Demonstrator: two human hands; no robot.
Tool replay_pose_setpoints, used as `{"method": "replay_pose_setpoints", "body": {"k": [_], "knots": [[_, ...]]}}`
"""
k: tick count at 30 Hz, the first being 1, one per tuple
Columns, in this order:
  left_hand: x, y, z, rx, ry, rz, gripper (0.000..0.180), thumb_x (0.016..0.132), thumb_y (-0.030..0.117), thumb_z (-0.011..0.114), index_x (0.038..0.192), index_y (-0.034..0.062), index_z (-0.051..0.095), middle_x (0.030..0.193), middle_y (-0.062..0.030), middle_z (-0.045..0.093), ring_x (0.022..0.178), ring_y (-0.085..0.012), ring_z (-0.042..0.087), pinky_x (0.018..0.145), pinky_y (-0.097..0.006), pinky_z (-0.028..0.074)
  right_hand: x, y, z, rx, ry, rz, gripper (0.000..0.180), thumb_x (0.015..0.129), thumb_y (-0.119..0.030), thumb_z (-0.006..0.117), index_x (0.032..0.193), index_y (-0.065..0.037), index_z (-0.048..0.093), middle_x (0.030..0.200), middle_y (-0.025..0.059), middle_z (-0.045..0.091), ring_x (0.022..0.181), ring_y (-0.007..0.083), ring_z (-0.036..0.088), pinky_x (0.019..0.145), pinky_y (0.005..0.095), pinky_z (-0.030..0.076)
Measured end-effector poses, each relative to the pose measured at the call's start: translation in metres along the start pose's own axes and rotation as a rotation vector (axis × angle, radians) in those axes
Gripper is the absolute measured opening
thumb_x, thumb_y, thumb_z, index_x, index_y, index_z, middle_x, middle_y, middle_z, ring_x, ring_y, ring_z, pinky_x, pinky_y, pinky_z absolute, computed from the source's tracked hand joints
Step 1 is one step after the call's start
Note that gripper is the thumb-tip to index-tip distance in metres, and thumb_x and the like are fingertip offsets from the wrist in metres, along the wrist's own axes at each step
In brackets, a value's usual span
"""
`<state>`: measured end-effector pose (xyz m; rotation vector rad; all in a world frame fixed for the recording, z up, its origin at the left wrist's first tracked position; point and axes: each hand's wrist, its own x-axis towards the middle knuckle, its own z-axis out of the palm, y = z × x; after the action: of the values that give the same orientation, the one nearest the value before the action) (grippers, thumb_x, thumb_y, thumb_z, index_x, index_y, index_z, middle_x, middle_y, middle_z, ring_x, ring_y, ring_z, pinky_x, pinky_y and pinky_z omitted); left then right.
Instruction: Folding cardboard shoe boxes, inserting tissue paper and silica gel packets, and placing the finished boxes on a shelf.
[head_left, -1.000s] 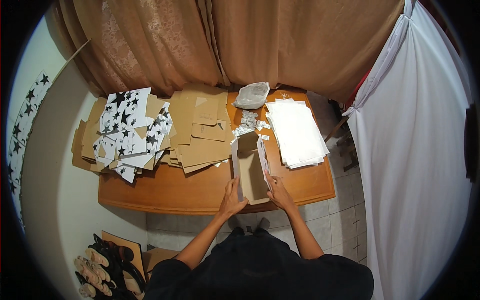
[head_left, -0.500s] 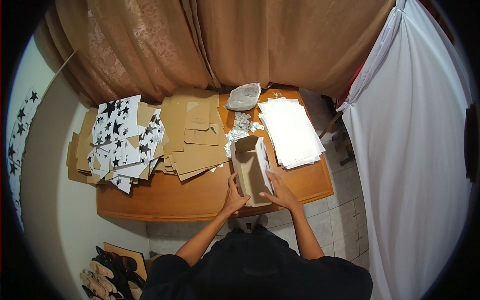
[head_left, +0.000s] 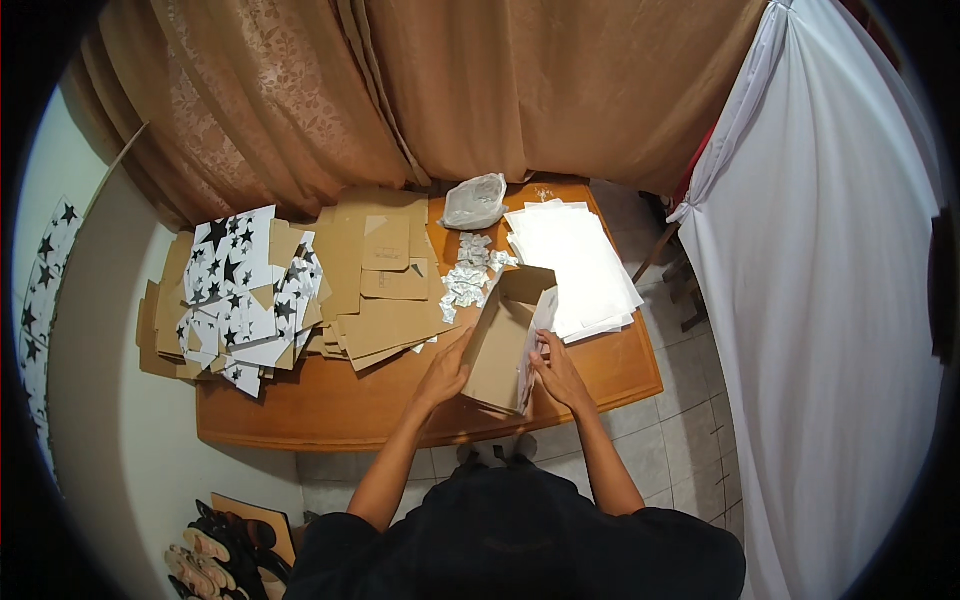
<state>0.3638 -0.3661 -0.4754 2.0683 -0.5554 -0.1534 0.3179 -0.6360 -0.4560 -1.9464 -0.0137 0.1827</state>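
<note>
A brown cardboard box (head_left: 500, 345) stands open near the front edge of the wooden table (head_left: 330, 410). My left hand (head_left: 445, 372) presses against its left side. My right hand (head_left: 558, 370) holds a white sheet (head_left: 536, 335) against the box's right wall. Crumpled white paper pieces (head_left: 467, 275) lie just beyond the box.
A pile of white sheets (head_left: 575, 265) lies to the right, flat brown cardboard pieces (head_left: 385, 285) to the left, and white star-printed pieces (head_left: 240, 295) at the far left. A clear plastic bag (head_left: 475, 200) sits at the back. Brown curtains hang behind; a white cloth hangs on the right; shoes (head_left: 215, 555) are on the floor.
The view has shifted a little and the box now sits tilted to the right. Both hands stay on its two sides, the right one on the white sheet.
</note>
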Motion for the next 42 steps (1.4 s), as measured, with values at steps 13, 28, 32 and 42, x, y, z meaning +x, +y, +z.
{"method": "replay_pose_setpoints", "body": {"k": [13, 28, 32, 42], "knots": [[0.03, 0.034, -0.039, 0.129, -0.204, 0.102, 0.074, 0.076, -0.014, 0.046, 0.145, 0.0095, 0.05, 0.135, -0.0219, 0.061, 0.122, -0.0405, 0.06, 0.107, -0.044, 0.047, 0.026, 0.017, -0.052, -0.188, 0.21, -0.254, 0.085, 0.075, -0.038, 0.087, 0.145, -0.008, 0.05, 0.149, 0.0274, 0.044, 0.132, 0.0427, 0.05, 0.104, 0.0454, 0.047], [-0.003, -0.001, 0.007, 0.821, -0.14, -0.096, 0.064, 0.094, 0.033, 0.065, 0.15, 0.0145, 0.043, 0.146, -0.014, 0.052, 0.135, -0.035, 0.049, 0.112, -0.064, 0.032, 0.033, 0.042, 0.004, -0.416, 0.432, -0.311, 0.077, 0.086, -0.026, 0.079, 0.152, -0.011, 0.041, 0.13, 0.0284, 0.046, 0.114, 0.0475, 0.058, 0.091, 0.0495, 0.055], [-0.005, -0.023, 0.022, 1.01, -0.021, -0.115, 0.06, 0.092, 0.024, 0.066, 0.147, 0.013, 0.044, 0.135, -0.0128, 0.06, 0.121, -0.0349, 0.059, 0.105, -0.064, 0.04, 0.037, 0.037, 0.008, -0.432, 0.303, -0.236, 0.056, 0.091, -0.026, 0.073, 0.14, -0.008, 0.054, 0.122, 0.0266, 0.05, 0.109, 0.0456, 0.059, 0.089, 0.049, 0.053], [0.005, -0.017, 0.053, 0.638, -0.157, -0.261, 0.063, 0.093, 0.033, 0.067, 0.146, 0.0064, 0.043, 0.147, -0.0204, 0.046, 0.132, -0.0423, 0.047, 0.099, -0.064, 0.045, 0.038, 0.07, 0.017, -0.508, 0.344, -0.222, 0.038, 0.093, -0.019, 0.07, 0.127, -0.006, 0.062, 0.115, 0.0274, 0.051, 0.106, 0.0459, 0.058, 0.086, 0.0497, 0.052]]}}
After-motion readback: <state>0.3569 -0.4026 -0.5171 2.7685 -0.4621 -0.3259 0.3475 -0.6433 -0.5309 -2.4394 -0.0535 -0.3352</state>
